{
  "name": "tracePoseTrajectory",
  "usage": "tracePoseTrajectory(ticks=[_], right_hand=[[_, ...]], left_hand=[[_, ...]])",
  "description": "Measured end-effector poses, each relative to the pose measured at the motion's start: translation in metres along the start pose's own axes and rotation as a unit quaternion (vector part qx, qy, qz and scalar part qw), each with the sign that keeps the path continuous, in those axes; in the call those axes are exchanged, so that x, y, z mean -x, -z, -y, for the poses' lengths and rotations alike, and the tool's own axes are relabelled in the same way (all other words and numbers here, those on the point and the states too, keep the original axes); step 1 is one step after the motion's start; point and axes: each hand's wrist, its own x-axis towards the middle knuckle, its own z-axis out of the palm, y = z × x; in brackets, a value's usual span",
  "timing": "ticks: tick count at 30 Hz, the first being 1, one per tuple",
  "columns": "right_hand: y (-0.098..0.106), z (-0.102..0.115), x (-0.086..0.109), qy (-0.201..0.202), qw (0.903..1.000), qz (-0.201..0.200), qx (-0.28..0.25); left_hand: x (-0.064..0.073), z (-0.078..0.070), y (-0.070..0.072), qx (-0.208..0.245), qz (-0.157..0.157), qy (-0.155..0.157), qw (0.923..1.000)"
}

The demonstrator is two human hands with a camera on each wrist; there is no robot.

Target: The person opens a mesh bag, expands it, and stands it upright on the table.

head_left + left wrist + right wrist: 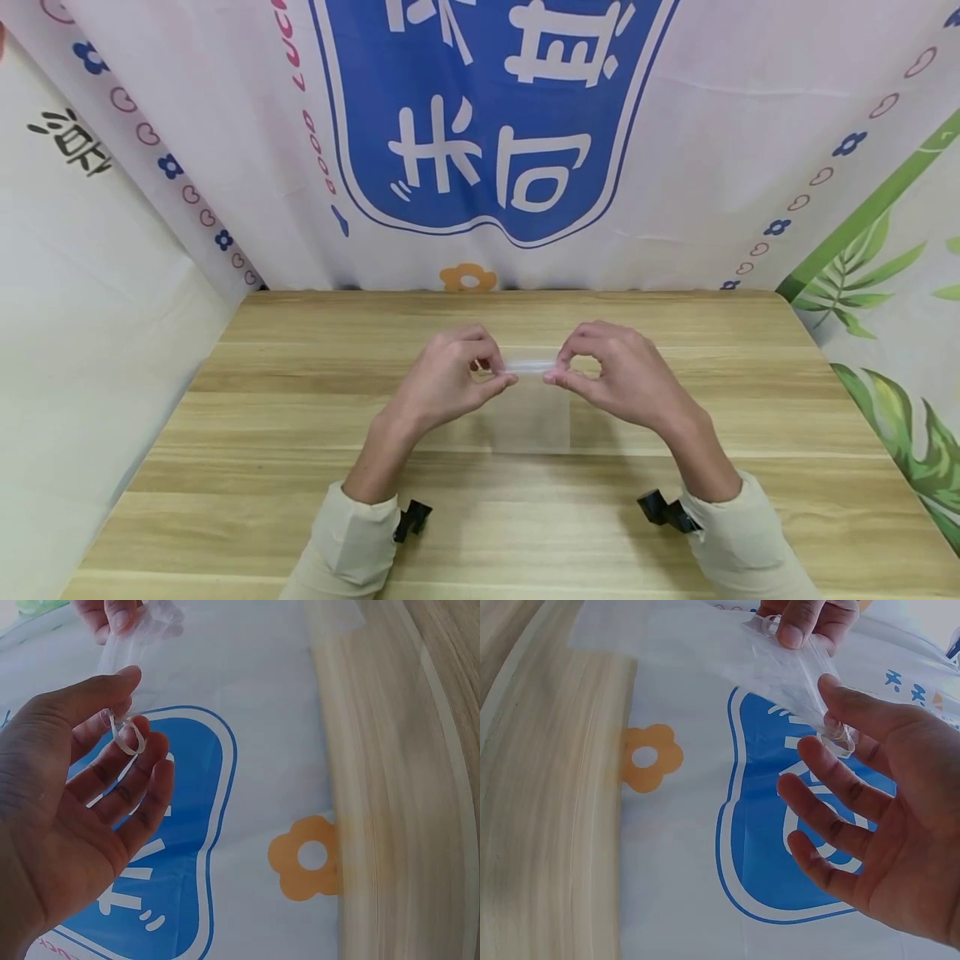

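Observation:
A clear, thin plastic bag [531, 425] hangs between the two hands above the wooden table. My left hand [450, 375] pinches one end of its whitish top edge between thumb and index finger. The other end is pinched the same way by my right hand [624, 375]. In the left wrist view, a small whitish loop [129, 737] sticks out below the left thumb, the other fingers being loosely bent. A similar clear loop [840, 742] shows by the right fingertips in the right wrist view. Seen from there, the bag [772, 671] looks see-through and wrinkled near its top.
The wood-grain table [247, 433] reaches back to a white printed cloth [690, 167] with a blue badge. A leaf-patterned cloth [900, 283] borders the right side, and a pale cloth [90, 333] the left. Black mounts [412, 521] sit at both sleeve cuffs.

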Motion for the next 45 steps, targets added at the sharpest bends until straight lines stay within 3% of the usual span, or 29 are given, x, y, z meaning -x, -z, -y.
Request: tracePoseTrajectory(ticks=[4,12,23,31,38,45], right_hand=[[-0.0011,-0.0001,-0.0003,0.007,0.9999,-0.004,-0.007],[-0.001,0.0018,-0.0009,0.031,0.9952,-0.028,-0.088],[0.0045,-0.0007,0.0004,0.01,0.9994,-0.016,-0.03],[0.0057,-0.0001,0.0007,0.016,0.9959,-0.03,-0.084],[0.0042,-0.0025,0.0011,0.004,0.9872,-0.082,-0.137],[0.004,-0.002,-0.0011,-0.013,0.9635,-0.157,-0.216]], left_hand=[[-0.0001,0.0015,0.0013,0.011,0.001,-0.004,0.9999],[-0.0002,0.0032,0.0017,0.08,-0.012,-0.026,0.9964],[0.0004,0.0014,0.0062,0.061,-0.01,-0.023,0.9978],[0.0014,0.0006,0.0071,0.095,-0.007,-0.017,0.9953],[0.0,-0.0016,0.009,0.126,-0.032,-0.006,0.9915],[0.0,-0.0016,0.0088,0.158,-0.056,0.013,0.9858]])
